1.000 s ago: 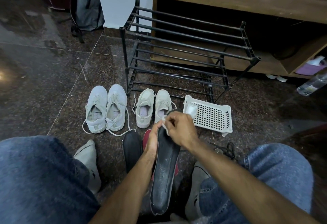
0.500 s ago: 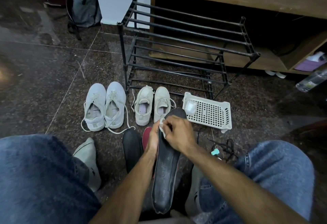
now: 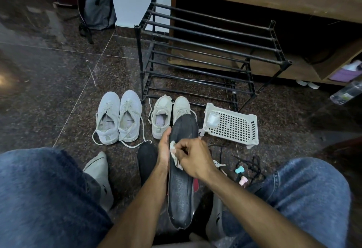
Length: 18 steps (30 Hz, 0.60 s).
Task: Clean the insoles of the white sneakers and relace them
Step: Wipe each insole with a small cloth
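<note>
Our left hand [image 3: 164, 149] grips the dark insole's [image 3: 181, 185] left edge; our right hand [image 3: 193, 158] pinches a white wipe [image 3: 173, 152] on it (sneakers [image 3: 119, 117] at eleven o'clock, bare floor [image 3: 49, 83] beyond).

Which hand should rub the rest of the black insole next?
The right hand: it already pinches the white wipe against the insole, while the left hand grips the insole's edge, steadying it.
</note>
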Motion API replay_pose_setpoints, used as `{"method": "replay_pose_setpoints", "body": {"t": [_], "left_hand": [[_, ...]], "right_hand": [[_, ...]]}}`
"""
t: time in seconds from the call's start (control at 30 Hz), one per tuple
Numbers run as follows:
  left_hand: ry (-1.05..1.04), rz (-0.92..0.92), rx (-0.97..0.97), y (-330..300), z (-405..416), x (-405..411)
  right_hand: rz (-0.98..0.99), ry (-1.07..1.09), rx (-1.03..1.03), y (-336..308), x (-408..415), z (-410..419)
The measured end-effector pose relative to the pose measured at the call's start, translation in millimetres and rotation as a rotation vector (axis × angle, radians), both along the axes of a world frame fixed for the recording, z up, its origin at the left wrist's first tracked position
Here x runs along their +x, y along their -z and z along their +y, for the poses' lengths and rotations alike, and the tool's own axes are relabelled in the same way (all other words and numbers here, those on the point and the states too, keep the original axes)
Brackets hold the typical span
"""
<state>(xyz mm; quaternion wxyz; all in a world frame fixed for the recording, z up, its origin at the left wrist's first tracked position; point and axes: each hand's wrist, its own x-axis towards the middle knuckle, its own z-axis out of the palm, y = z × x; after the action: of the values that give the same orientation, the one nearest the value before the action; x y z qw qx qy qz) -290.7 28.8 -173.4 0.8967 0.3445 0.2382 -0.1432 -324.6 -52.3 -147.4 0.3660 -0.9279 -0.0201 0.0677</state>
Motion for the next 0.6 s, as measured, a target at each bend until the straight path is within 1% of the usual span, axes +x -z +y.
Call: {"method": "replay_pose_setpoints", "body": {"t": [0.07, 0.13, 0.2, 0.27, 0.33, 0.37, 0.5, 0.6], "left_hand": [[-0.016, -0.003, 0.002, 0, -1, 0], [-0.025, -0.013, 0.051, 2, -1, 1], [0.002, 0.028, -0.018, 5, -1, 0], [0.059, 0.047, -0.057, 2, 1, -4], [0.077, 0.059, -0.072, 1, 1, -5], [0.077, 0.061, -0.089, 0, 2, -5], [0.059, 0.074, -0.121, 3, 7, -2], [0.097, 0.072, -0.137, 3, 5, -5]], "right_hand": [[0.005, -0.082, -0.062, -6, 0, -6], [-0.068, -0.129, -0.207, -12, 10, -10], [-0.117, -0.117, -0.341, -13, 26, -15], [-0.121, -0.048, -0.43, -16, 42, -21], [-0.117, 0.016, -0.431, -17, 47, -27], [-0.114, 0.0, -0.412, -17, 45, -28], [-0.028, -0.22, -0.371, -15, 24, -30], [-0.013, -0.245, -0.435, -12, 30, -42]]}}
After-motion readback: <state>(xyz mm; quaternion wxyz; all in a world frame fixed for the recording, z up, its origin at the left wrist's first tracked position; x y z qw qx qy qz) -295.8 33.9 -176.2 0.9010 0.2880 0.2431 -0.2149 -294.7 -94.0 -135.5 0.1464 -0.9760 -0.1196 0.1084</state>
